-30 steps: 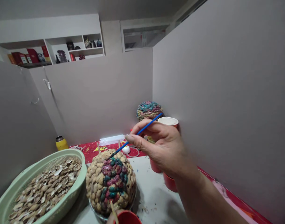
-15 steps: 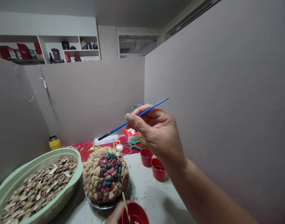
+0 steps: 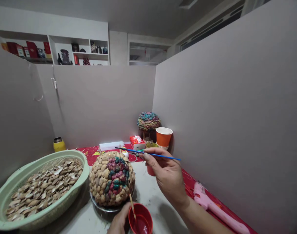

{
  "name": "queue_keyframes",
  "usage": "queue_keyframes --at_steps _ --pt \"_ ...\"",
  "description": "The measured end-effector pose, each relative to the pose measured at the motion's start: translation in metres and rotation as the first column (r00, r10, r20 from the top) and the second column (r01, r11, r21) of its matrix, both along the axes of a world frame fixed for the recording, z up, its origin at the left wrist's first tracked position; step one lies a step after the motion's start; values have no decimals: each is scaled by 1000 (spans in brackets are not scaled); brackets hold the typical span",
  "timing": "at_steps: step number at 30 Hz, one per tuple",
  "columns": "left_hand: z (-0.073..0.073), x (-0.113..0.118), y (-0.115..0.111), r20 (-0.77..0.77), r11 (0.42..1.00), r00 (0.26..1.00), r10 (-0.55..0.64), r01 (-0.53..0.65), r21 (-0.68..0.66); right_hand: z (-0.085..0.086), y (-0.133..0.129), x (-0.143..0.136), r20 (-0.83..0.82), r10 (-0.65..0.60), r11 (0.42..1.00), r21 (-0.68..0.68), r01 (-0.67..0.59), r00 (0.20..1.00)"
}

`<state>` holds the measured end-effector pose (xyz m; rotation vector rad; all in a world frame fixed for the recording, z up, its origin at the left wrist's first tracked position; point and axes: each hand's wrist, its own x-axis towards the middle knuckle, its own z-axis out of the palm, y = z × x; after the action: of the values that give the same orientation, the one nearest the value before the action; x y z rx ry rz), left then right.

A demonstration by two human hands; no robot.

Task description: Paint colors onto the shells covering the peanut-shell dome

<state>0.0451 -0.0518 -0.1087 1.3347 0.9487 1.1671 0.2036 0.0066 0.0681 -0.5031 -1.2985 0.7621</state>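
Two hands are busy: the right hand point(image 3: 169, 175) pinches a blue paintbrush point(image 3: 148, 153) lying nearly level, bristles pointing left just above the shell-covered ball point(image 3: 112, 178); the left hand point(image 3: 119, 222), low and nearer the body, grips a red paint cup point(image 3: 140, 222) just below-right of that ball

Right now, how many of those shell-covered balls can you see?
2. One shell-covered ball, partly painted red and teal, sits near the front beside the green basket. A fully painted one stands at the back corner behind the orange cup. Others may be hidden.
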Motion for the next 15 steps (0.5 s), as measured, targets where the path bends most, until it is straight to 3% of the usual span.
queue_keyframes --at_steps 8,15 --pt "25 0 -7 -205 991 978 -27 52 122 -2 -9 -8 161 -8 1000 19 5 987" --pt "8 1 0 -50 994 997 -63 67 89 -12 0 -8 270 9 1000 -10 -7 963"
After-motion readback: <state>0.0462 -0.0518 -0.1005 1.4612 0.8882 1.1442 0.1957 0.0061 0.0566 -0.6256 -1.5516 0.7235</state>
